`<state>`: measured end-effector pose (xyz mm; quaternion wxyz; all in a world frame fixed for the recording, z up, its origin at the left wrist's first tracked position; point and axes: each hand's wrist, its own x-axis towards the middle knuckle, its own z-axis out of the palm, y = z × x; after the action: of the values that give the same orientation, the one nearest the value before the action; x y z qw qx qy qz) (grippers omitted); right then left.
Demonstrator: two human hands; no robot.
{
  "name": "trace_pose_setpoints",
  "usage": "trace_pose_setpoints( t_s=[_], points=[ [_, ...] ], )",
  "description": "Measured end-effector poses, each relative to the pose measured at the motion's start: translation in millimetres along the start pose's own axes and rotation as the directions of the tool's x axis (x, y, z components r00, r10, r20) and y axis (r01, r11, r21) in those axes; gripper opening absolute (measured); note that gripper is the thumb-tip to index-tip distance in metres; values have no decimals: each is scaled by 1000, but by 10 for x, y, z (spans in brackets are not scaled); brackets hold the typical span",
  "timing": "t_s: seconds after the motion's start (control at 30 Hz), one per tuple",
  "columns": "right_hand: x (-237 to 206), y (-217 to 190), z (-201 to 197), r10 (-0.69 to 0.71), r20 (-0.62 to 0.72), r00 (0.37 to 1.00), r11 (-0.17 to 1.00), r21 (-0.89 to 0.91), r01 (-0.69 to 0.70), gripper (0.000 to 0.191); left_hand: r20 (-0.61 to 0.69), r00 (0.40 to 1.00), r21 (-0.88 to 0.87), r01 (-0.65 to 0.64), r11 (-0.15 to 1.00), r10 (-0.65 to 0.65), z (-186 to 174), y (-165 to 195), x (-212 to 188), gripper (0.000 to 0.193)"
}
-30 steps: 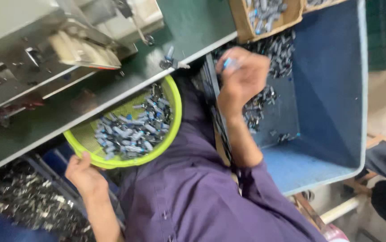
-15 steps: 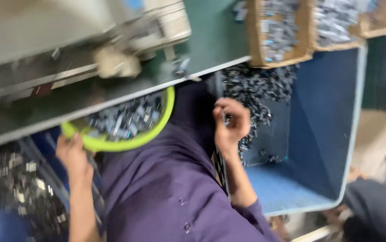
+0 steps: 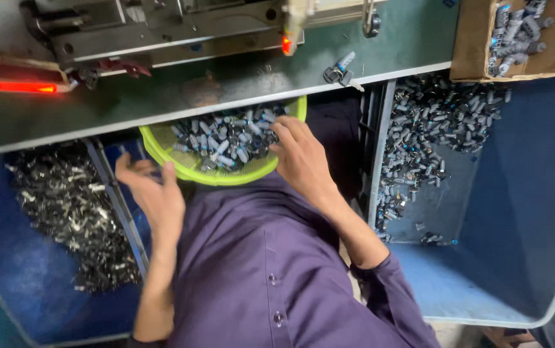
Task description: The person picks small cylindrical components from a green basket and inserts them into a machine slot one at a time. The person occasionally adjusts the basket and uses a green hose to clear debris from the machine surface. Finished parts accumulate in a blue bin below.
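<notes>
A lime-green round bowl [image 3: 195, 173] sits in my lap, half under the green table's edge, and holds several small grey and blue cylindrical parts [image 3: 226, 138]. My right hand [image 3: 300, 160] lies palm down over the bowl's right side, fingers spread and reaching into the parts. What is under the palm is hidden. My left hand [image 3: 154, 193] hovers just left of the bowl's rim, blurred, fingers apart and holding nothing. I wear a purple buttoned shirt [image 3: 271, 270].
A blue bin [image 3: 522, 212] on my right holds a heap of the same parts [image 3: 432, 129]. Another blue bin [image 3: 26, 283] on my left holds dark metal pieces [image 3: 65, 206]. A machine [image 3: 161, 26] with red lights and a cardboard box [image 3: 471, 45] of parts stand on the green table [image 3: 239, 84].
My right hand has come from the right-hand bin over to the bowl. My left hand has let go of the bowl's rim and opened. The camera has tilted.
</notes>
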<state>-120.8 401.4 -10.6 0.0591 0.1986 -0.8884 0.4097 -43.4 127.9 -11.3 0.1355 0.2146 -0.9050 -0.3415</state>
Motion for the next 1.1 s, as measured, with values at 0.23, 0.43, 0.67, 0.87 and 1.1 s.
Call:
trace_pose_setpoints(
  t_s=[0.23,0.43,0.67,0.87,1.1],
  points=[
    [400,160,623,31,191,981,791,-604,92,23,195,855,-163,-455,875,481,371,221,-48,33],
    [275,90,608,-47,84,995,934,-348,73,23,239,846,-224,-430,875,477,468,209,-70,26],
    [93,-402,522,54,31,998,988,145,-58,39,189,795,-592,-375,713,576,268,380,426,33],
    [107,-508,457,183,-55,982,947,278,-160,36,165,779,-671,-361,648,605,130,518,585,30],
    [10,-519,541,268,-103,958,865,464,-193,7,212,729,-692,-358,626,651,123,574,699,23]
  ],
)
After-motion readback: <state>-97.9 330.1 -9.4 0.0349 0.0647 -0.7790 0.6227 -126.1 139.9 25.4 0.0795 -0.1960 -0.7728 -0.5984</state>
